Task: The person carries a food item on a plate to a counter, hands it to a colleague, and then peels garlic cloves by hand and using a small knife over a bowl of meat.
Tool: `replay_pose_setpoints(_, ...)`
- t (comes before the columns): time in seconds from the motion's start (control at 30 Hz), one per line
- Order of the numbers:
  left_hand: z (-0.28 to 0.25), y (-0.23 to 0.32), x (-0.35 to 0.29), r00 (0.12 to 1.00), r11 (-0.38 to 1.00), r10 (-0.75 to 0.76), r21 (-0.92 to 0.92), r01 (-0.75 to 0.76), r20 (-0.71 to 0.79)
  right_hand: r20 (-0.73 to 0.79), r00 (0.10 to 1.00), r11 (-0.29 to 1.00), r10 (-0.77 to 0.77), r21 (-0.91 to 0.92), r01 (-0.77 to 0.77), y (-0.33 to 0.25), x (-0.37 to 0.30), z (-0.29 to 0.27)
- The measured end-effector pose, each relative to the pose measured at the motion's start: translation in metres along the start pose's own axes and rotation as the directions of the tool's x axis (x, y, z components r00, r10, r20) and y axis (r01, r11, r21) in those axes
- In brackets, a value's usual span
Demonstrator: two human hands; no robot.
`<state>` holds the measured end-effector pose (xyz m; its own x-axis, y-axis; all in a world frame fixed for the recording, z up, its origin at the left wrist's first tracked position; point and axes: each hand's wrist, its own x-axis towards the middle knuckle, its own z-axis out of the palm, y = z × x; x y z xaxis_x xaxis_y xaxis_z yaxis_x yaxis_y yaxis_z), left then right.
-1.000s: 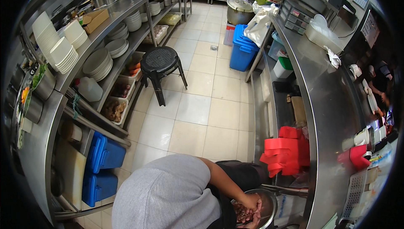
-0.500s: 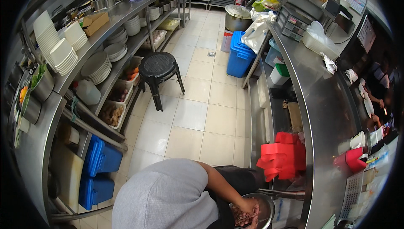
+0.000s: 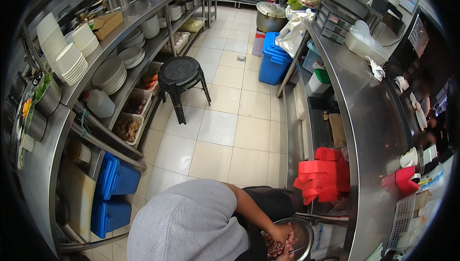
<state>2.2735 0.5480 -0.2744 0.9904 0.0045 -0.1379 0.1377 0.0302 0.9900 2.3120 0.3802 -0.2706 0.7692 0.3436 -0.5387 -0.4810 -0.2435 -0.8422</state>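
Down in the metal bowl (image 3: 293, 238) both hands (image 3: 282, 238) grasp reddish meat pieces (image 3: 274, 247); better knead gently, keeping everything inside the rim.

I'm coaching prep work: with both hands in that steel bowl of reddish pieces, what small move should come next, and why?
Probably gather the pieces toward the bowl's middle. The hands are down among the reddish-brown pieces, which lie bunched at one side of the steel bowl, low beside the counter.
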Motion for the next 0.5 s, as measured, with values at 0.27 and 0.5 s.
replay_pose_setpoints(0.27,-0.009,0.002,0.007,0.993,0.969,0.119,-0.214,-0.119,-0.011,-0.019,0.988,0.978,-0.154,0.141,0.155,-0.021,-0.023,0.031)
replay_pose_setpoints(0.5,-0.035,0.057,0.014,0.988,0.732,-0.033,-0.669,0.126,0.15,-0.232,0.958,0.946,-0.17,0.233,0.225,-0.015,-0.032,0.015)
